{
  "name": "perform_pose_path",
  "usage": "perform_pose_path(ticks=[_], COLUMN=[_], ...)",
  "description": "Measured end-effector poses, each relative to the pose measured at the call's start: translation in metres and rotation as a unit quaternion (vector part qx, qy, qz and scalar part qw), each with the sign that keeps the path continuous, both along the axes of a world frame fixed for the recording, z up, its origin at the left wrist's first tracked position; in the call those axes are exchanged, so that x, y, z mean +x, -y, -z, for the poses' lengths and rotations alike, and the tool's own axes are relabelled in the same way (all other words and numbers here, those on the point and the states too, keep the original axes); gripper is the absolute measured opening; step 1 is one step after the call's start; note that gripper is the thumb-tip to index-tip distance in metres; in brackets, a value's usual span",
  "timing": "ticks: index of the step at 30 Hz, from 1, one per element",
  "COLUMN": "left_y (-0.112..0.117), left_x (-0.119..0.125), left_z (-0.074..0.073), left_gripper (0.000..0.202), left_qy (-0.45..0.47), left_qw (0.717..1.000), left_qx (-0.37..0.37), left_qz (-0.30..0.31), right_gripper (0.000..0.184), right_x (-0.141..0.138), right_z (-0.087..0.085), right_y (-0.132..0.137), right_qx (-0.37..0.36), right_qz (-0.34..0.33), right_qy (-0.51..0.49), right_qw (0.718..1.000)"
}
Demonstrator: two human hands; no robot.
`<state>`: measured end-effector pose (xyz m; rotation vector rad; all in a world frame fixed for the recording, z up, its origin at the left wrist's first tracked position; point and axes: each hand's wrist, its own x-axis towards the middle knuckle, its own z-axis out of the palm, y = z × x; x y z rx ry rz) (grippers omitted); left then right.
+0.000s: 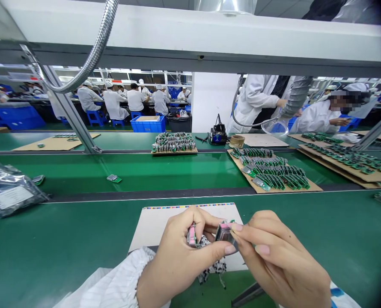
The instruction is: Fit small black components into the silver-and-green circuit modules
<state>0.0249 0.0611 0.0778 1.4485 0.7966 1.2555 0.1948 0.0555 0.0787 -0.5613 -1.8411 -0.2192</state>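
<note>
Over pale card (156, 224), hands (180, 254), pink-edged module (223, 233) partly hidden

Bag (13, 183) cut by left edge, label (11, 197) (tiny print) unreadable, pink-topped module (192, 236) partly hidden in left hand (181, 253)

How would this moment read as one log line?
left hand: holding small pink-edged rectangular module | right hand: touching same module | beneath hands: white rectangular card

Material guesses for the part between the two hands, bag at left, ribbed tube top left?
Part: dark, glossy face, plastic or metal unclear; its pink strip looks matte, maybe tape.
Bag: probably thin plastic film, glossy, creased, see-through.
Tube: likely bare metal, bright silvery glints along its ribs.
</note>
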Motion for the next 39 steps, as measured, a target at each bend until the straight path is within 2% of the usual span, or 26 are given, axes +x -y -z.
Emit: perform_pose_path(ticks=[3, 10, 17, 20, 24, 31, 39], left_y=[0.000, 0.000, 0.001, 0.001, 0.000, 0.001, 0.002], left_x=[0.000, 0.000, -0.001, -0.001, 0.000, -0.001, -0.003], left_z=[0.000, 0.000, 0.000, -0.001, -0.002, 0.005, 0.007], left_gripper=[0.046, 0.046, 0.046, 0.045, 0.046, 0.046, 0.040], left_qy=[-0.015, -0.033, -0.078, -0.076, -0.080, -0.117, -0.177], left_qw=[1.000, 0.999, 0.993, 0.993, 0.992, 0.983, 0.952], left_qx=[0.011, 0.031, 0.073, 0.080, 0.080, 0.125, 0.239], left_qz=[-0.010, -0.009, -0.044, -0.042, -0.049, -0.059, -0.076], right_gripper=[0.028, 0.039, 0.040, 0.044, 0.041, 0.031, 0.029], right_x=[-0.002, -0.007, -0.008, -0.006, -0.002, -0.005, -0.005], right_z=[0.001, 0.011, 0.013, 0.012, 0.015, 0.016, 0.014], right_y=[-0.002, -0.006, -0.003, -0.001, -0.001, -0.001, -0.003], right_qx=[-0.012, -0.095, -0.106, -0.172, -0.260, -0.311, -0.326], right_qz=[-0.017, -0.117, -0.106, -0.151, -0.198, -0.186, -0.170], right_qy=[-0.019, -0.124, -0.095, -0.123, -0.166, -0.188, -0.190], right_qw=[1.000, 0.981, 0.984, 0.966, 0.931, 0.913, 0.910])
